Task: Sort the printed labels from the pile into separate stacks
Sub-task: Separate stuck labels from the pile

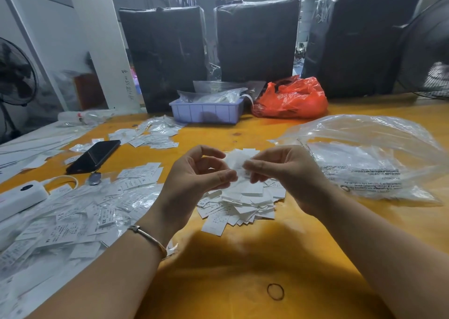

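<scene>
The tabletop [243, 258] is wood with a smooth, orange-yellow varnished face that has a soft sheen. The pile of labels [245, 204] is thin white matt paper with black print. The clear bag [379, 153] is glossy, crinkled plastic film; the red bag [291, 99] is thin shiny plastic too. The lilac tray [206, 112] is matt moulded plastic. The phone [94, 155] shows glossy black glass. The bangle [150, 238] is polished metal. The rubber band [275, 292] looks dull.
</scene>
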`<act>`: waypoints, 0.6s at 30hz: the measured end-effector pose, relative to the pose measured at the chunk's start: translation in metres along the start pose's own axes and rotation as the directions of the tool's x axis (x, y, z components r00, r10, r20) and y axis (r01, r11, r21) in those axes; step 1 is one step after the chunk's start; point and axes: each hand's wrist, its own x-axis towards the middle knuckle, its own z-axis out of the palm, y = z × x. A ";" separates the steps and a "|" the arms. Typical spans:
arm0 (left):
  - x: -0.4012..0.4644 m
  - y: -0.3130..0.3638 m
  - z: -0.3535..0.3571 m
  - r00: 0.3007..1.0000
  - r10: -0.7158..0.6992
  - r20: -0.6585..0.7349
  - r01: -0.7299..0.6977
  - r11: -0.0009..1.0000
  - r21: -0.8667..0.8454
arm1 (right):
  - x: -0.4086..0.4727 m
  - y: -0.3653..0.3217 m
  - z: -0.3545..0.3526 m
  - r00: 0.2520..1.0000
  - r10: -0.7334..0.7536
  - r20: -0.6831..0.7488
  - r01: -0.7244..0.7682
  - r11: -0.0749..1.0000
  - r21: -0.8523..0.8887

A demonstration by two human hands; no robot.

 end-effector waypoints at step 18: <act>-0.005 0.001 0.004 0.994 0.009 0.109 -0.033 0.975 0.222 | -0.003 -0.024 -0.008 0.869 -0.373 -0.324 0.329 0.927 -0.181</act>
